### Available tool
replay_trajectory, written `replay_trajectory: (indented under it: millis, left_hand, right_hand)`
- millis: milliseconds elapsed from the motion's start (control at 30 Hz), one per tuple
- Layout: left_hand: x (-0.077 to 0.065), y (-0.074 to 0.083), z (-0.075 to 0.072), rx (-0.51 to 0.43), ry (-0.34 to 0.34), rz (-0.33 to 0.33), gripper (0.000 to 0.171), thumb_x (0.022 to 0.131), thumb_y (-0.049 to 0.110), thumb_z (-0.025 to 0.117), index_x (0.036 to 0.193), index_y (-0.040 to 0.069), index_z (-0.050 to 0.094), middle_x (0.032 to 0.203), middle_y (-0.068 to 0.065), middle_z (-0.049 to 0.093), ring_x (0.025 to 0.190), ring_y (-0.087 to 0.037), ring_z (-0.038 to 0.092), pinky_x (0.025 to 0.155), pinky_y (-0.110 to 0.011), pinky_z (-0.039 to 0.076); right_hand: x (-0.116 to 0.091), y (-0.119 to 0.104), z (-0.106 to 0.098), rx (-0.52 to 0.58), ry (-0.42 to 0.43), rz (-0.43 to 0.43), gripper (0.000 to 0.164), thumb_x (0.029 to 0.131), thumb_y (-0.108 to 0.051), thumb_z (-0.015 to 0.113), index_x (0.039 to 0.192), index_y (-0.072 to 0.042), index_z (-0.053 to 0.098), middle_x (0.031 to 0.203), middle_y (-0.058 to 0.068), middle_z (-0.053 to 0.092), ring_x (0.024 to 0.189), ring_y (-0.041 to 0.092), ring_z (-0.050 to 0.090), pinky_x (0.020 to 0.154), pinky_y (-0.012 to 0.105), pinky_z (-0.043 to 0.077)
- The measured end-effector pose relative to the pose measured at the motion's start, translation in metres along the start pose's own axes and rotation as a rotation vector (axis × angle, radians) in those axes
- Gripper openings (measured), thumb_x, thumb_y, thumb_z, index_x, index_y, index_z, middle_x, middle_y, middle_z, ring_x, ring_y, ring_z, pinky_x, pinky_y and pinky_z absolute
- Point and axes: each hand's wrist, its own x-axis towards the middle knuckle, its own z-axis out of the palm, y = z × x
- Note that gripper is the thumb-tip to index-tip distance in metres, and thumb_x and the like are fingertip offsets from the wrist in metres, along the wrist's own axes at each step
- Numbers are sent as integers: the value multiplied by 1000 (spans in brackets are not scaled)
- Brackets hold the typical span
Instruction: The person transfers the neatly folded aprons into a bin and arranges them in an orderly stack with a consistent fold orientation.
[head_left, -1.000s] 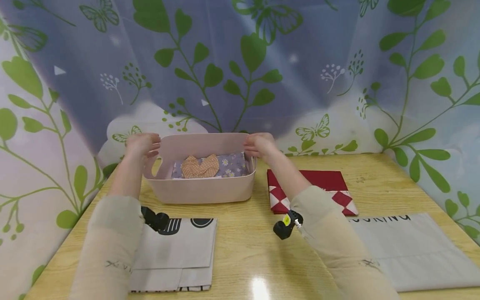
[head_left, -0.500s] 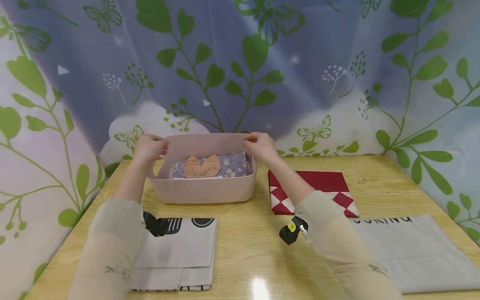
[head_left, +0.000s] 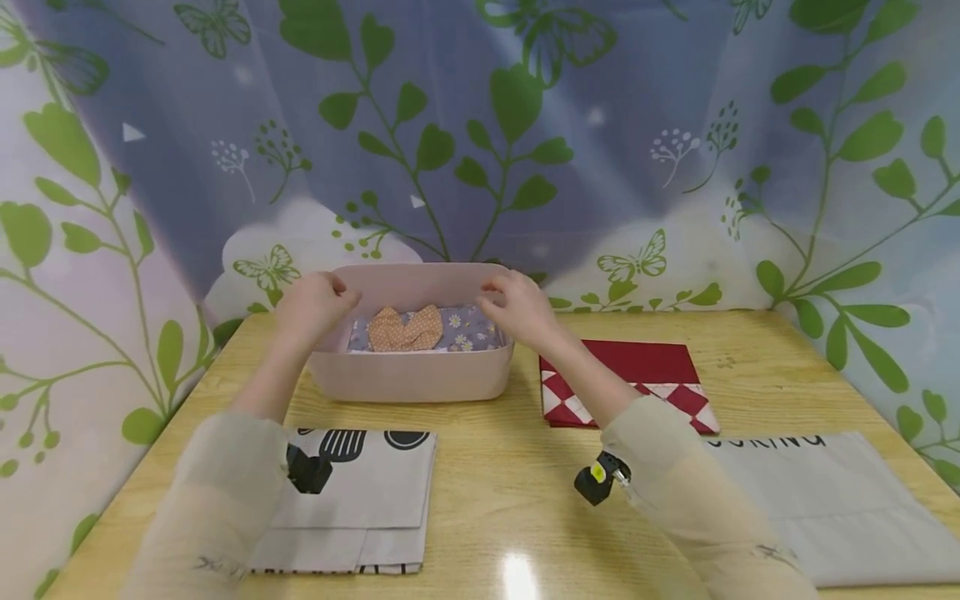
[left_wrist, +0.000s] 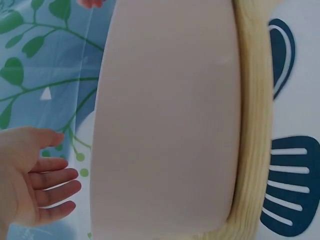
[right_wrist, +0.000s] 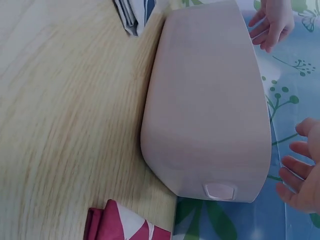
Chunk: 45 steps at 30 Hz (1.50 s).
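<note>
A pale pink plastic basket (head_left: pixel 408 377) stands at the back of the table. Inside it lie a folded purple cloth with daisies (head_left: pixel 463 327) and an orange dotted bow (head_left: pixel 405 328). My left hand (head_left: pixel 313 307) is raised above the basket's left end, and in the left wrist view its relaxed fingers (left_wrist: pixel 56 181) hold nothing. Over the right end hovers my right hand (head_left: pixel 521 310), its loosely bent fingers (right_wrist: pixel 295 176) apart from the rim and holding nothing.
A folded white cloth with dark utensil prints (head_left: pixel 375 492) lies front left. Red folded cloth with a checked band (head_left: pixel 645 362) lies right of the basket. A grey-white cloth with lettering (head_left: pixel 840 508) is at front right. A patterned curtain (head_left: pixel 450 125) hangs behind the table (head_left: pixel 495 492).
My left hand has moved right and nearer, in over the basket's left end. The right hand has come slightly lower and nearer. The basket and its contents have stayed in place.
</note>
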Motion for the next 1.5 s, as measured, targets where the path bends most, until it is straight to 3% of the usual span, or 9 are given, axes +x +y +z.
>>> replay_trajectory:
  millis: [233, 400, 533, 700, 800, 1033, 1267, 1500]
  left_hand:
    - [-9, 0, 6, 107, 89, 77, 28, 88, 28, 46, 79, 3, 55, 70, -10, 55, 56, -20, 44, 46, -31, 32]
    - [-17, -1, 9, 185, 130, 119, 34, 88, 30, 48, 65, 6, 50, 59, -8, 49, 50, -19, 39, 41, -29, 27]
    - [-26, -3, 9, 212, 126, 143, 34, 90, 33, 49, 74, 4, 59, 65, -9, 57, 50, -20, 45, 40, -30, 33]
    - [-40, -8, 5, 236, 113, 157, 39, 90, 34, 51, 99, 0, 65, 86, -18, 66, 58, -26, 56, 43, -35, 43]
    - [-48, -10, 3, 234, 131, 181, 40, 90, 36, 52, 99, -1, 64, 93, -20, 66, 66, -30, 61, 47, -38, 46]
    - [-62, -17, 1, 265, 192, 221, 37, 89, 36, 55, 105, 4, 62, 85, -15, 67, 63, -31, 60, 41, -37, 42]
    - [-73, -25, 9, 271, 229, 273, 26, 83, 25, 60, 85, 0, 68, 56, -6, 52, 44, -22, 44, 35, -32, 32]
    - [-83, -32, 24, 327, 347, 391, 22, 78, 21, 69, 82, -1, 66, 66, -10, 57, 46, -25, 48, 37, -35, 37]
  right_hand:
    - [-13, -2, 1, -120, 23, -102, 29, 91, -23, 59, 111, -3, 64, 114, 14, 58, 108, 31, 52, 92, 43, 42]
    - [-25, -4, 1, -160, 46, -173, 24, 89, -20, 60, 107, -5, 66, 110, 12, 59, 100, 28, 54, 87, 41, 44]
    - [-35, -5, 1, -187, 61, -216, 24, 89, -21, 62, 108, -7, 67, 109, 10, 59, 99, 28, 54, 84, 41, 45]
    - [-45, -6, 2, -236, 76, -306, 25, 88, -19, 63, 108, -4, 66, 109, 12, 60, 101, 29, 54, 85, 40, 46]
    - [-50, -4, 3, -264, 105, -393, 22, 86, -16, 65, 104, -3, 66, 108, 12, 60, 100, 29, 54, 86, 40, 45]
    - [-60, -4, 7, -304, 177, -579, 20, 81, -11, 70, 99, -2, 66, 101, 11, 61, 95, 28, 56, 84, 41, 47]
    - [-69, -10, 9, -280, 193, -695, 19, 79, -10, 72, 95, -5, 64, 101, 11, 60, 94, 27, 56, 81, 41, 48]
    - [-81, -15, 13, -283, 150, -705, 18, 79, -12, 70, 95, -6, 64, 101, 8, 60, 96, 25, 55, 82, 40, 46]
